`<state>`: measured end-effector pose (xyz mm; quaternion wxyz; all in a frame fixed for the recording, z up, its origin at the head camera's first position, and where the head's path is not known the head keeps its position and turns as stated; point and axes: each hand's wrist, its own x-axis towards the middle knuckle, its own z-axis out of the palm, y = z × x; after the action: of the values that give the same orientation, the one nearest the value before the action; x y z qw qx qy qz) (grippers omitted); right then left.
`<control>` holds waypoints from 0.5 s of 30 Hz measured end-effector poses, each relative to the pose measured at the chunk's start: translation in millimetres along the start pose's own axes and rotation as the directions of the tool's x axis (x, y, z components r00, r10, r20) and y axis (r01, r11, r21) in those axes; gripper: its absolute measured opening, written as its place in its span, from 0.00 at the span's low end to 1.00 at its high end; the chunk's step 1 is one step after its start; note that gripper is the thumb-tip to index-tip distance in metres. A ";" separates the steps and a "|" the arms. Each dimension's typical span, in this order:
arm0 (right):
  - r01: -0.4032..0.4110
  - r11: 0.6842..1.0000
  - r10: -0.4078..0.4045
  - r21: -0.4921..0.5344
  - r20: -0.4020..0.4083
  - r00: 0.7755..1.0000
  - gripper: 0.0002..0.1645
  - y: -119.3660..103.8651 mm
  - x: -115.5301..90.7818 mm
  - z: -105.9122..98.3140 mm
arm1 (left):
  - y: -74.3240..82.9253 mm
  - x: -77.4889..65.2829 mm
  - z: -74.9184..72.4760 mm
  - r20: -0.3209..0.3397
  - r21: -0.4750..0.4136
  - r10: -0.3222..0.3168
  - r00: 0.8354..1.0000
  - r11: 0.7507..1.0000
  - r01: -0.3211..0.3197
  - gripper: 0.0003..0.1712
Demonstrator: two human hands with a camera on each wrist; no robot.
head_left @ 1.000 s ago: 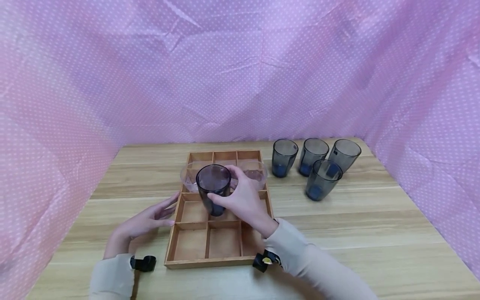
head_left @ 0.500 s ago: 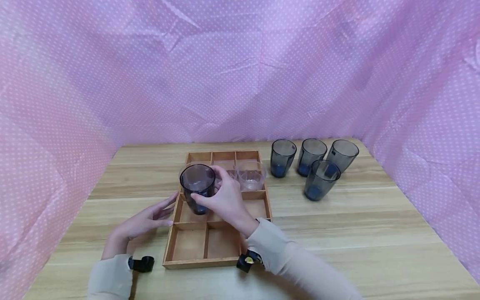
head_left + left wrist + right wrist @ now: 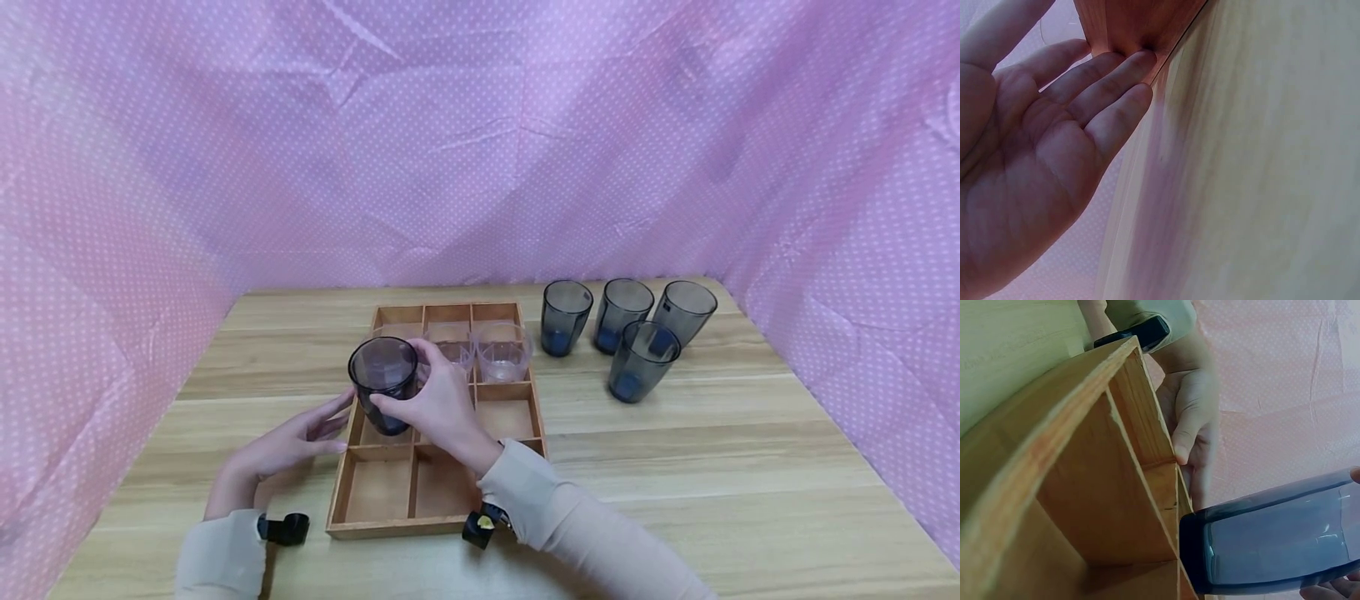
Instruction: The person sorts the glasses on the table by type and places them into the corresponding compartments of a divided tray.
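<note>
My right hand (image 3: 442, 404) grips a dark tinted glass tumbler (image 3: 382, 383), thumb on the near side and fingers behind. The tumbler is upright, over the left compartment of the row just in front of the clear glasses in a wooden divided box (image 3: 405, 527). In the right wrist view the tumbler's base (image 3: 1194, 553) is right at the top edges of the box walls. My left hand (image 3: 296, 437) holds its fingers fairly straight against the box's left side; in the left wrist view the fingertips (image 3: 1141, 59) touch the wood.
Clear glasses (image 3: 502, 358) stand in a row of compartments toward the back, the left one mostly hidden by the tumbler. Several more tinted tumblers (image 3: 566, 321) stand on the wooden table (image 3: 675, 467) right of the box. Pink dotted cloth (image 3: 480, 167) hangs behind.
My right hand has carried the tinted tumbler left across the box, then slightly lower over the left compartment. The left hand has stayed at the box's side.
</note>
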<state>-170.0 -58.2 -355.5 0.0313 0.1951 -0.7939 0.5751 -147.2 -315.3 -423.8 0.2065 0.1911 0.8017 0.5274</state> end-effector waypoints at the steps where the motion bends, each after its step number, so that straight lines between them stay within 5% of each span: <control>1: -0.007 1.000 0.007 0.007 0.005 1.000 0.44 0.5 -0.1 0.9 | 0.3 -0.6 0.2 -0.003 0.001 -0.010 1.000 1.000 0.010 0.47; 15: -0.063 0.997 0.065 -0.041 0.032 0.997 0.43 6.6 -2.4 7.6 | -0.5 -2.0 1.7 -0.021 -0.005 -0.047 0.999 0.999 0.047 0.48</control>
<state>-168.7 -62.8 -364.7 0.0034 0.1785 -0.8114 0.5565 -144.7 -315.2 -424.6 0.2107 0.1662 0.8070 0.5261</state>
